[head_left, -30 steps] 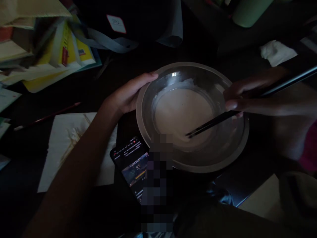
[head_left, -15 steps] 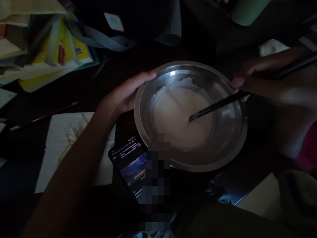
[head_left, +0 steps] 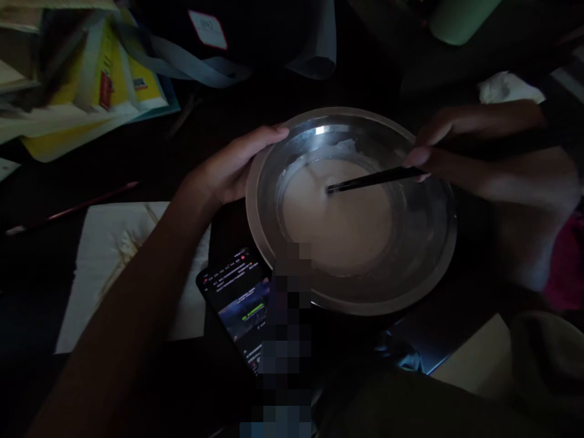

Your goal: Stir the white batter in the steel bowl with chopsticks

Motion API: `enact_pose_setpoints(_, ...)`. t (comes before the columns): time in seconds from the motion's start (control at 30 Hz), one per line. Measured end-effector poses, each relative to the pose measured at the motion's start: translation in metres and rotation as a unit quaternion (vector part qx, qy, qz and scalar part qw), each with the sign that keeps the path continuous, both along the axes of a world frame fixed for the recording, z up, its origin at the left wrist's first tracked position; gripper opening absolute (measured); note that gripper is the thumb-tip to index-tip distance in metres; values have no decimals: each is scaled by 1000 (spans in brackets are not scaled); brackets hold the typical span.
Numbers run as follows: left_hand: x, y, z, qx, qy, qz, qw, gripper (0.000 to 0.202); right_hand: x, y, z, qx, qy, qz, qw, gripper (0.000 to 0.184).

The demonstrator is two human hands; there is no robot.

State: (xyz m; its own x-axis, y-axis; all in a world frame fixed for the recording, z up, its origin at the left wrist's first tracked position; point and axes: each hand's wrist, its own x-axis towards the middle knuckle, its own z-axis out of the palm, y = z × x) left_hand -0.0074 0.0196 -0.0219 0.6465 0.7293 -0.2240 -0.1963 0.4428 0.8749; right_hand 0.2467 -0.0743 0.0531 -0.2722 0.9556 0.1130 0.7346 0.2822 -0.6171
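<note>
A wide steel bowl (head_left: 424, 261) holds a pale, runny batter-like liquid (head_left: 337, 225), with some smeared up its far inner wall. My left hand (head_left: 232, 161) grips the bowl's left side, thumb over the rim and the other fingers hidden beneath or behind it. In my right hand (head_left: 483, 146) is a pair of dark chopsticks (head_left: 374, 179), pinched between thumb and fingers above the bowl's right rim. Their tips dip into the liquid left of its middle, where the surface is disturbed.
A lit phone (head_left: 241, 310) lies against the bowl's lower left. Thin sticks (head_left: 130, 243) rest on a white paper sheet (head_left: 187, 310). Books (head_left: 104, 79) are stacked at upper left, near a dark bag (head_left: 269, 36). A crumpled tissue (head_left: 506, 88) and green container (head_left: 460, 21) stand upper right.
My right hand has moved left, carrying the chopstick tips up and left across the liquid. My left hand keeps its hold on the bowl. The phone picture's caption has changed.
</note>
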Motion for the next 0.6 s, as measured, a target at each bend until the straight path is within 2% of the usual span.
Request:
enact_pose_setpoints(0.13,1,-1,2,-7,-4,4,1000,26,1,0,-3,-60,2,139,988,16)
enact_pose_setpoints(0.2,1,-1,3,-15,-14,-3,1000,26,9,3,1,-89,-10,163,983,19)
enact_pose_setpoints(0.27,1,-1,2,-17,-17,-9,1000,26,15,6,6,-91,-15,123,988,20)
enact_pose_setpoints(0.33,0,-1,2,-9,-15,-12,1000,27,15,7,8,-65,-19,32,997,22)
enact_pose_setpoints(0.43,0,-1,1,-7,-5,-5,1000,25,5,3,3,-15,-15,-55,998,20)
enact_pose_setpoints(0.6,0,-2,2,-13,-2,1,1000,26,-12,-4,-8,-28,0,42,999,11)
